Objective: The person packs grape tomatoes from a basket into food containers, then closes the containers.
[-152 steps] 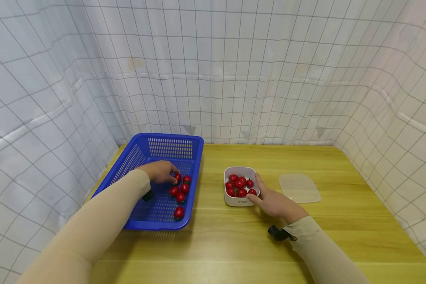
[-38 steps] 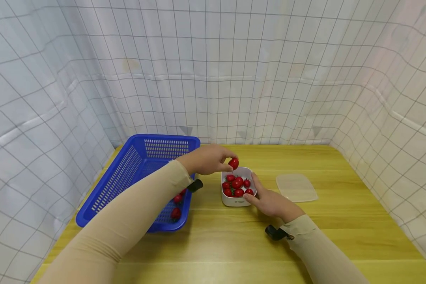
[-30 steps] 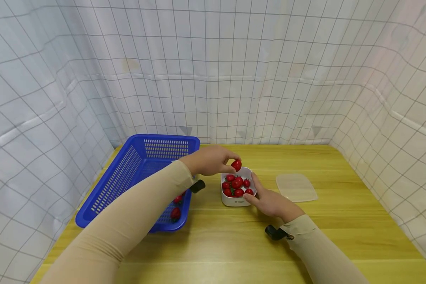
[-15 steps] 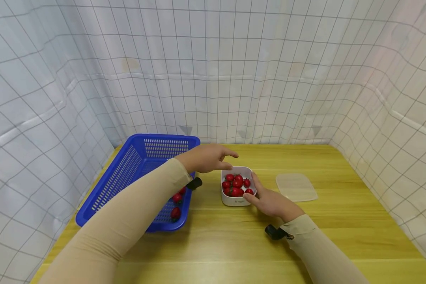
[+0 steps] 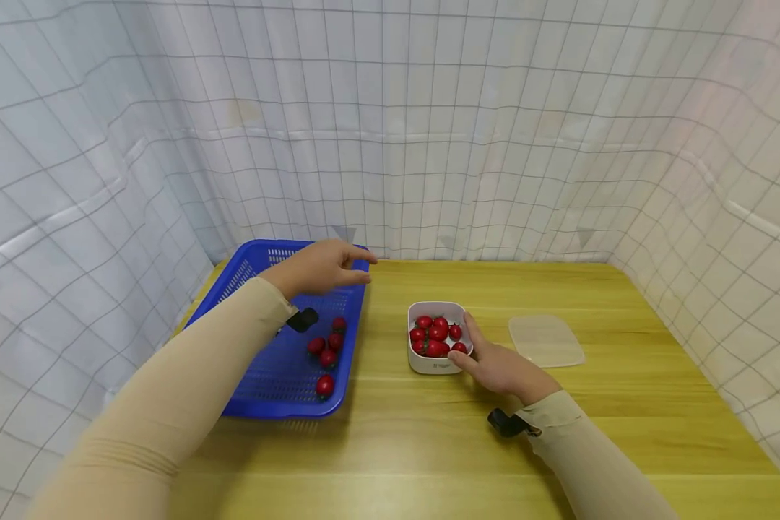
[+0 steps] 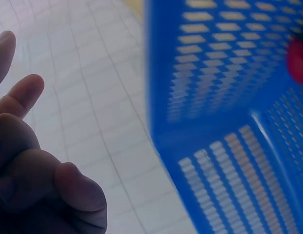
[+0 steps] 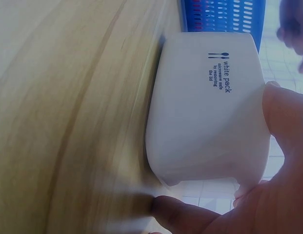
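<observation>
My left hand (image 5: pixel 321 269) hangs above the far right part of the blue basket (image 5: pixel 346 386), fingers extended and thumb apart, holding nothing. Several red cherry tomatoes (image 5: pixel 325 385) with green tops lie along the basket's right side. My right hand (image 5: pixel 503 368) holds the right front corner of a small white food container (image 5: pixel 437 367), thumb at the front rim and fingers along the right side. Inside it sit several cherry tomatoes (image 5: pixel 438 332). The right wrist view shows the container's printed wall (image 7: pixel 205 112), with the thumb (image 7: pixel 283 112) against its rim.
A flat translucent lid (image 5: pixel 546 341) lies on the wooden table (image 5: pixel 403 448), right of the container. White gridded curtain (image 5: pixel 390 144) closes off the back and both sides. The basket stands at the table's left, with a strip of table between it and the container.
My left hand carried a cherry tomato from the basket to the container and let it go there. It has since swung back left, over the basket. My right hand keeps its hold.
</observation>
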`<act>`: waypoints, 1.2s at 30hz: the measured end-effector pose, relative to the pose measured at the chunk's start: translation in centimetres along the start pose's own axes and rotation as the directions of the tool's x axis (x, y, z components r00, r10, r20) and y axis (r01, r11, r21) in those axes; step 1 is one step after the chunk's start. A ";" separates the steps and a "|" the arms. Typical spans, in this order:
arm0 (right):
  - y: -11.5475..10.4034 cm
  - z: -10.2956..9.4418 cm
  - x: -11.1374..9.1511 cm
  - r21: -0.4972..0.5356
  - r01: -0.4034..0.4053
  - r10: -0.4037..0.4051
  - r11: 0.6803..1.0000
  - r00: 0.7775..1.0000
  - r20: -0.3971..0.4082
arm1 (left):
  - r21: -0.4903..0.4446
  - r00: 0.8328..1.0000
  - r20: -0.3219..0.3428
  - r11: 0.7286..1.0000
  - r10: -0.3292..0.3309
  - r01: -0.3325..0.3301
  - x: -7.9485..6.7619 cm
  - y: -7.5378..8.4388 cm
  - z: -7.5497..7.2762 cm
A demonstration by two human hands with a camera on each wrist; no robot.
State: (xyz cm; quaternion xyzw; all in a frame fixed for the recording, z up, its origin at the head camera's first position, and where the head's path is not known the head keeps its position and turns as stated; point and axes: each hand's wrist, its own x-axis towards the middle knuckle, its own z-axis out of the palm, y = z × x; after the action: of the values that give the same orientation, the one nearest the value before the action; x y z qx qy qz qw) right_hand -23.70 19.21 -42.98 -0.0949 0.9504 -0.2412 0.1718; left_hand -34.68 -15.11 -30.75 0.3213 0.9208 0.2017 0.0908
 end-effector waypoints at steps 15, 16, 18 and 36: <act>0.1 -0.1 0.0 0.015 -0.001 0.001 1.000 1.000 0.001 | 0.104 0.980 0.156 0.989 -0.123 0.108 -1.8 -6.6 2.9; 0.1 -0.1 0.0 0.015 0.000 0.000 1.000 1.000 0.001 | 0.116 0.976 0.175 0.987 -0.131 0.111 -1.8 -6.8 3.2; 0.0 -0.1 0.0 0.016 0.003 -0.003 1.000 1.000 -0.001 | 0.128 0.967 0.210 0.985 -0.145 0.119 -1.8 -7.0 3.7; -0.1 0.0 -0.1 -0.012 0.007 -0.007 1.000 1.000 -0.007 | 0.103 0.962 0.205 0.981 -0.180 0.162 -1.4 -6.8 5.4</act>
State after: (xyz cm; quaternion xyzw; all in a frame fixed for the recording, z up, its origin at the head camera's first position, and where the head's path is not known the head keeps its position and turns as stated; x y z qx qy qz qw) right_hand -23.57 19.20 -42.89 -0.0982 0.9521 -0.2366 0.1669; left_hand -35.76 -19.11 -38.51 0.2641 0.9377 0.1177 0.1924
